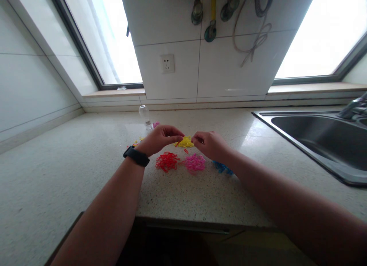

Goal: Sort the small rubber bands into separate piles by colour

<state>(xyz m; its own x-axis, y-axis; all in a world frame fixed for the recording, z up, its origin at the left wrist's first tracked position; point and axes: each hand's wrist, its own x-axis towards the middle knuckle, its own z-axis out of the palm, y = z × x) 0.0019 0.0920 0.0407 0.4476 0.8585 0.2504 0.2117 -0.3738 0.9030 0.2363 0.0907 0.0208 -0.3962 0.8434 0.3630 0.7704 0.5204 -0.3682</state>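
Observation:
My left hand, with a black band on the wrist, reaches to the left side of a yellow pile of small plastic pieces. Its thumb and fingertips are pinched together, and a red sliver shows just under them. My right hand is closed at the pile's right side, fingertips curled together; what they hold is too small to make out. Nearer me lie a red pile and a pink pile. A blue pile is partly hidden by my right forearm. One loose red loop-shaped piece lies between the piles.
A clear rounded bottle stands behind my left hand, beside a pink object. Some scattered mixed pieces lie partly behind my left wrist. A steel sink is set into the speckled counter at right. A tiled wall with a socket rises behind.

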